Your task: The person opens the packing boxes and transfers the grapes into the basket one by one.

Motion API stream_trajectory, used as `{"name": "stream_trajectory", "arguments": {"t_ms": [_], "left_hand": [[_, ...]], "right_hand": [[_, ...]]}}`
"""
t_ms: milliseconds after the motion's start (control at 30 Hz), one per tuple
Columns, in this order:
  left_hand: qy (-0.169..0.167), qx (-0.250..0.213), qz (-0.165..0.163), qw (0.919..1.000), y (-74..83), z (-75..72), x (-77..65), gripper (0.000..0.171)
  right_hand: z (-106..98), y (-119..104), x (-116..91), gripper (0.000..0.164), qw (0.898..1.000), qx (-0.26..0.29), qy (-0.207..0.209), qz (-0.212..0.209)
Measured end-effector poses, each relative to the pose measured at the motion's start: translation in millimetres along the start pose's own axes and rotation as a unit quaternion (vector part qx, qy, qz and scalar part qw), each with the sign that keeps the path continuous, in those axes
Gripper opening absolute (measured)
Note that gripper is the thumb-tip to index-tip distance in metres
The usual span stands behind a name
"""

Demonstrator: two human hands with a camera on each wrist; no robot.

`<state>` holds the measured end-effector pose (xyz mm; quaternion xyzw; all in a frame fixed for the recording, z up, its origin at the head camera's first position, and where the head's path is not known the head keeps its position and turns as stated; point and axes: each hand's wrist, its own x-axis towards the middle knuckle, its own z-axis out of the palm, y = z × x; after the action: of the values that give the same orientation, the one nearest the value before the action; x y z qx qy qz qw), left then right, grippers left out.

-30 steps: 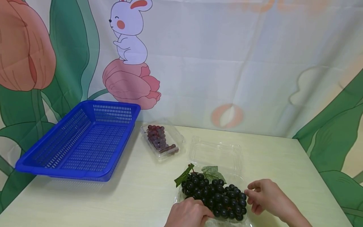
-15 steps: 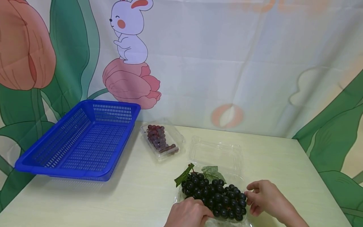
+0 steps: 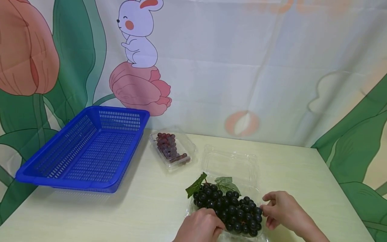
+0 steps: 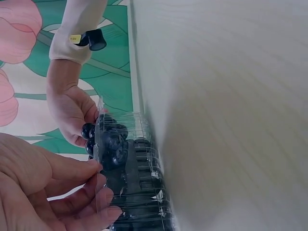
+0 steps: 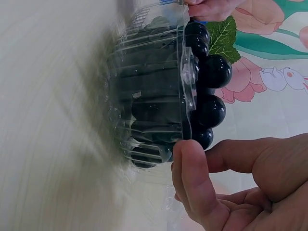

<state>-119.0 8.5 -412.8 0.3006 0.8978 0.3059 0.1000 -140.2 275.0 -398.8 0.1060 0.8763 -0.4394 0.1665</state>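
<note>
A bunch of black grapes (image 3: pixel 232 210) with green leaves (image 3: pixel 226 185) lies in an open clear plastic box (image 5: pixel 159 72), heaped above its rim. At the box's near left side, my left hand (image 3: pixel 199 225) pinches the rim, its thumb (image 4: pixel 89 167) on the edge and other fingers against the wall. My right hand (image 3: pixel 284 211) is at the right end, with fingertips (image 5: pixel 190 151) on the rim's corner and the thumb close to the grapes. The box's lid (image 3: pixel 231 164) lies folded back on the far side.
Farther back on the table (image 3: pixel 145 208) sits a closed clear box with red grapes (image 3: pixel 167 148). At the left stands a blue plastic basket (image 3: pixel 83 185). A printed cloth (image 3: pixel 211 74) hangs behind the table.
My left hand has shifted slightly left. The left leaf has tipped up a little and the near grapes have moved slightly. The right hand has hardly moved.
</note>
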Motion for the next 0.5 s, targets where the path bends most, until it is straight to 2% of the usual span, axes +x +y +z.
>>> {"name": "stream_trajectory", "arguments": {"t_ms": [233,500], "left_hand": [[0.007,0.024,0.009,0.9996,1.1,0.9,-0.9,0.025],[0.045,0.124,0.007,0.9912,5.5,3.4,-6.9,0.033]], "right_hand": [[0.4,1.1,0.0,0.030,1.000,-0.005,0.003,-0.006],[3.0,0.8,-0.8,0.021,1.000,0.000,0.012,-0.007]]}}
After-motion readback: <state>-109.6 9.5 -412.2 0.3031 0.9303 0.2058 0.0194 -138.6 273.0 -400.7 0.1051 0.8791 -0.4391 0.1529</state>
